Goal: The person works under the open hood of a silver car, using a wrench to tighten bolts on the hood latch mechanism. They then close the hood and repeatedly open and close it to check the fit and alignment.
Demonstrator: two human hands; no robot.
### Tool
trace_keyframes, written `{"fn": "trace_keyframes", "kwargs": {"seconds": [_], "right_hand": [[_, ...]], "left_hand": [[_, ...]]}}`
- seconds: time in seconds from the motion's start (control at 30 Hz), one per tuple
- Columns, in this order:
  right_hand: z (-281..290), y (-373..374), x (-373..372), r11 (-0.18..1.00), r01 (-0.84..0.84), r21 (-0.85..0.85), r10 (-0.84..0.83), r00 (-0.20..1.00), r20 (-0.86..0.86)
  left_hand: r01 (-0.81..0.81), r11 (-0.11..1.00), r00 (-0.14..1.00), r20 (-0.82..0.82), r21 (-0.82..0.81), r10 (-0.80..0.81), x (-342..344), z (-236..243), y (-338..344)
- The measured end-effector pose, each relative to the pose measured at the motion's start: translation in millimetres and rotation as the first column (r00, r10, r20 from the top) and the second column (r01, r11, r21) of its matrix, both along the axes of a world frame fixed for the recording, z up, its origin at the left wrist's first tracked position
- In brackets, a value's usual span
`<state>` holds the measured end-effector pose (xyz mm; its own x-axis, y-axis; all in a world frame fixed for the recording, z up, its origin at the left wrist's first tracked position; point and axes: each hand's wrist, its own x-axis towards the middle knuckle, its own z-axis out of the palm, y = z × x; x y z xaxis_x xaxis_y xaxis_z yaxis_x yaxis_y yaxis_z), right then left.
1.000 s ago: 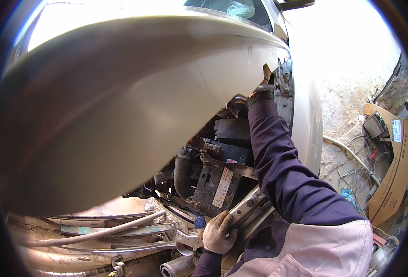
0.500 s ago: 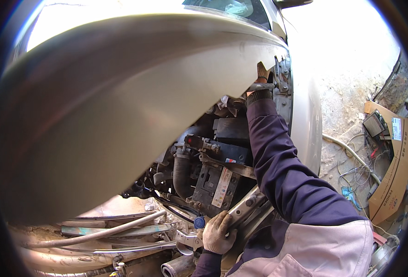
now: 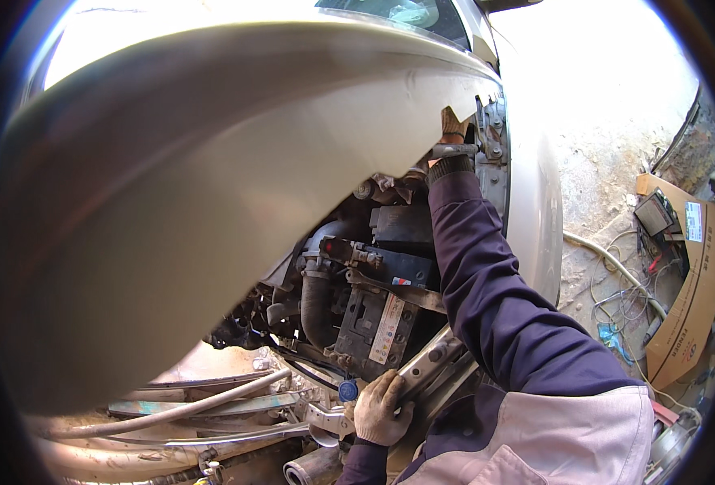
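A large pale silver body panel [image 3: 179, 178], apparently a hood, spans the upper left over an open engine bay. My right hand [image 3: 453, 129], gloved, reaches to the panel's right edge beside a metal hinge [image 3: 493, 133]; its fingers are mostly hidden. My left hand [image 3: 380, 412], in a light, dirty glove, grips a slotted metal rail [image 3: 430, 360] at the front of the bay, its fingers bent over it. Between the hands are a battery [image 3: 361, 323], a black box [image 3: 398, 226], a thick hose [image 3: 317, 315] and a blue cap [image 3: 348, 390].
At right, a torn cardboard box [image 3: 681, 323], cables, a dark device [image 3: 655, 210] and a pale hose [image 3: 616, 267] lie on the dirty floor beside the car's fender [image 3: 535, 226]. Metal tubes and strips [image 3: 171, 432] lie at lower left, with a pipe [image 3: 309, 469] below my left hand.
The panel has shifted leftward and its lower left part has come down, uncovering more of the engine. My right hand has moved slightly left with it; my left hand stays on the rail.
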<state>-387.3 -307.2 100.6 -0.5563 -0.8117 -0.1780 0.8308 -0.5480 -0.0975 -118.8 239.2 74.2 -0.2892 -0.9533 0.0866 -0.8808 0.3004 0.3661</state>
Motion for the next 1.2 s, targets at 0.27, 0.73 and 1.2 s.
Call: {"fn": "trace_keyframes", "kwargs": {"seconds": [0.27, 0.73, 1.2], "right_hand": [[3, 6, -2, 0.987, -0.154, 0.034, 0.148, 0.979, 0.140], [-42, -16, 10, 0.976, 0.071, 0.208, 0.002, 0.944, -0.331], [-63, 1, 3, 0.759, 0.643, -0.105, -0.245, 0.133, -0.960]], "left_hand": [[0.008, 1.000, 1.000, 0.019, -0.026, -0.008, -3, 4, -1], [0.003, 1.000, 1.000, 0.012, -0.023, -0.003, -1, 0, -1], [-0.012, 1.000, 0.999, 0.033, -0.014, 0.012, -2, 0, 0]]}}
